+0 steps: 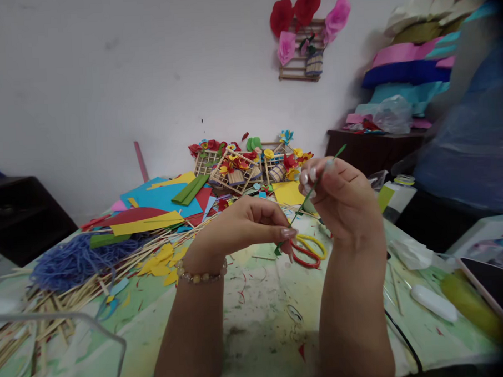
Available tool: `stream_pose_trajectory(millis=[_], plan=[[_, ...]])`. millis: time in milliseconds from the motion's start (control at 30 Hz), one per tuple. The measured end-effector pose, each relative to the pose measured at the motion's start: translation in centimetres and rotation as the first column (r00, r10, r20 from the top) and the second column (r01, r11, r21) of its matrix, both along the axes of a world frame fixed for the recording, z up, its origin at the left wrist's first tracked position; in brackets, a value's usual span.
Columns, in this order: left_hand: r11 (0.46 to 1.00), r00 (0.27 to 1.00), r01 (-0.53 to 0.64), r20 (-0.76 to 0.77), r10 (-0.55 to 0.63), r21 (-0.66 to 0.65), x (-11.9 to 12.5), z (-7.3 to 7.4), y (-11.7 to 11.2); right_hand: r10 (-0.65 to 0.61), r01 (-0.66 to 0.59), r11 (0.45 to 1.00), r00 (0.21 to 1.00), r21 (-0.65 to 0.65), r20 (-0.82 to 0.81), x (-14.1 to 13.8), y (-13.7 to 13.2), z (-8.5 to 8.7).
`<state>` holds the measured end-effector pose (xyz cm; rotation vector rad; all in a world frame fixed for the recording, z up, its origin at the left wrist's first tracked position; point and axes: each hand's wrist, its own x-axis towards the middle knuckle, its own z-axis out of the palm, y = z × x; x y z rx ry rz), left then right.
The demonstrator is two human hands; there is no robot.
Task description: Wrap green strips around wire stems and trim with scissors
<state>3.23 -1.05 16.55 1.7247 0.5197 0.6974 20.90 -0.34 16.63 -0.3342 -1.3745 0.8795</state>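
Note:
A thin green strip [299, 210], twisted like a stem, runs on a slant between my two hands. My left hand [253, 222], with a beaded bracelet at the wrist, pinches its lower end between thumb and fingers. Higher and to the right, my right hand [343, 195] is closed on the upper end, and a green tip sticks out above the fingers. Just beyond and below my left fingertips, scissors with red and yellow handles [308, 258] lie on the table; their blades are hidden.
Blue yarn [83, 262], thin wooden sticks [113, 269], yellow paper pieces [158, 262] and coloured sheets [160, 195] cover the left side. Bamboo frames with paper flowers [236, 167] stand against the wall. A white oval case [434, 303] and a dark-screened phone [491, 289] lie at right.

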Motion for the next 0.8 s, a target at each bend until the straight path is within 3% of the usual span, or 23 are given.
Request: stream_pose_trajectory(millis=[200, 400, 600, 800], plan=[[0.999, 0.998, 0.045, -0.055, -0.044, 0.011, -0.9, 0.0, 0.5, -0.034, 0.036, 0.999, 0.993, 0.010, -0.113, 0.8, 0.4, 0.0], [0.992, 0.987, 0.121, -0.110, -0.119, 0.019, -1.0, 0.2, 0.4, -0.011, 0.014, 0.999, 0.995, 0.033, -0.103, 1.4, 0.8, -0.3], [0.992, 0.987, 0.106, -0.130, -0.097, 0.067, -0.9, 0.4, 0.2, -0.087, 0.108, 0.986, 0.983, 0.125, -0.164, 0.9, 0.8, -0.1], [0.994, 0.985, 0.060, -0.169, -0.045, 0.089, -1.2, 0.4, 0.1, -0.094, 0.114, 0.989, 0.976, 0.092, -0.198, 0.2, 0.8, 0.0]])
